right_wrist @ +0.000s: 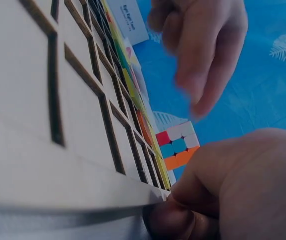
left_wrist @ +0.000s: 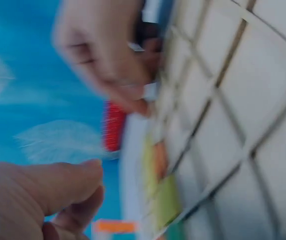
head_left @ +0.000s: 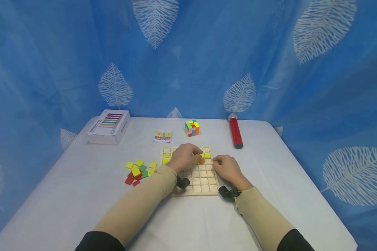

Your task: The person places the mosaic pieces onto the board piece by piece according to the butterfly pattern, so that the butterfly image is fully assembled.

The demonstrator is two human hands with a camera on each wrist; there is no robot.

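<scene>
A pale wooden grid board (head_left: 204, 182) lies on the table, with yellow tiles (head_left: 207, 155) and an orange tile (head_left: 201, 160) in its far rows. My left hand (head_left: 184, 157) is above those rows, fingers loosely bent. Nothing shows between its thumb and fingers in the left wrist view, where the thumb (left_wrist: 68, 182) is near. At the board's right edge, my right hand (head_left: 228, 169) has curled fingers and pinches the rim; the right wrist view shows its fingertips (right_wrist: 175, 220) there. The left forearm covers part of the board.
Loose yellow, green and red tiles (head_left: 135, 171) lie left of the board. Behind it are a picture card (head_left: 163, 136) and a puzzle cube (head_left: 192, 128). A white box (head_left: 108, 127) stands back left; a red tube with a dark end (head_left: 235, 132) lies back right.
</scene>
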